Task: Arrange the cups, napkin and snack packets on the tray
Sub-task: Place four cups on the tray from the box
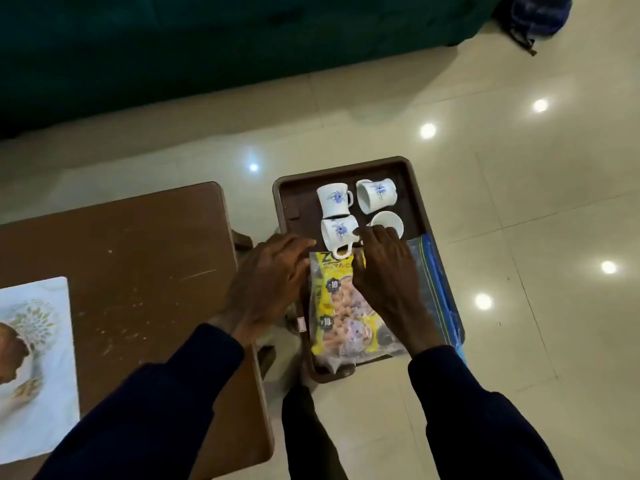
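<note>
A brown tray (pixel 287 199) sits on a low stand. On its far half are several white cups with blue flowers: one at the back left (pixel 333 199), one at the back right (pixel 376 195), a tilted one in front (pixel 338 234), and one seen from above (pixel 387 221). Yellow snack packets (pixel 337 306) lie on the tray's near half. A blue-edged clear packet (pixel 434 278) lies along the right side. My right hand (pixel 388 271) rests on the packets with its fingertips at the tilted cup's handle. My left hand (pixel 266 285) lies flat at the tray's left edge, fingers apart.
A brown wooden table (pixel 138 258) stands to the left. On its left part lies a white printed napkin (pixel 34 362). A dark green sofa (pixel 173 46) fills the far side. The floor around is glossy cream tile (pixel 519 202).
</note>
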Tool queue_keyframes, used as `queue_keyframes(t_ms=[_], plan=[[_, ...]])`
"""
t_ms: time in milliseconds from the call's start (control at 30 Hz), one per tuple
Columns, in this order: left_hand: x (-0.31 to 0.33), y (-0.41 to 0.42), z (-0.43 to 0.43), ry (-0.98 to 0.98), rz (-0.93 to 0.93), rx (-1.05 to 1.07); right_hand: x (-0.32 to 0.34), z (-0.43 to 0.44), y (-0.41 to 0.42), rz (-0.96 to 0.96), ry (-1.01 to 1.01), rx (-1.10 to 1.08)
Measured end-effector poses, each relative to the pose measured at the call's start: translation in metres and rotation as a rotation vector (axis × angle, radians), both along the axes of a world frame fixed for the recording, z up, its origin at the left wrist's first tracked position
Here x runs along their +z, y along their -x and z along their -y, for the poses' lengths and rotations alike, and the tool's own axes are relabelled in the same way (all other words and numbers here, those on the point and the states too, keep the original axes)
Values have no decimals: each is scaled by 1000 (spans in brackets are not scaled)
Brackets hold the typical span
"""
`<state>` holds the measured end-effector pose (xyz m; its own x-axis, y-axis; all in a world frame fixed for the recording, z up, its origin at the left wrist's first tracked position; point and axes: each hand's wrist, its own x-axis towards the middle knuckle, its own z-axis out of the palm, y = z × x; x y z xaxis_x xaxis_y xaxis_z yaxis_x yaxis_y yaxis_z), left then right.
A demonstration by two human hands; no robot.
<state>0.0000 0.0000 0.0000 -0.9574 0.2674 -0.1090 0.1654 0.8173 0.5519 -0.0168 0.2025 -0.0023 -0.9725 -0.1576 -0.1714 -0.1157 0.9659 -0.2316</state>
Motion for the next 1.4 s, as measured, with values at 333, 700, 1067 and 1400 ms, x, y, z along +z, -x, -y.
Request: queue_keyframes(t_ms=[333, 700, 1067, 1400], plan=[[-59, 40, -62, -202, 257, 240, -41, -50, 29, 29, 93, -138], [-76, 49, -71, -397, 295, 407, -63, -49, 34, 75, 167, -154], [-65, 48, -57, -279, 171, 320, -68, -52, 30, 54, 350, -212], [-48, 32, -30, -279, 4, 379, -34, -15, 16, -135, 387, -174]])
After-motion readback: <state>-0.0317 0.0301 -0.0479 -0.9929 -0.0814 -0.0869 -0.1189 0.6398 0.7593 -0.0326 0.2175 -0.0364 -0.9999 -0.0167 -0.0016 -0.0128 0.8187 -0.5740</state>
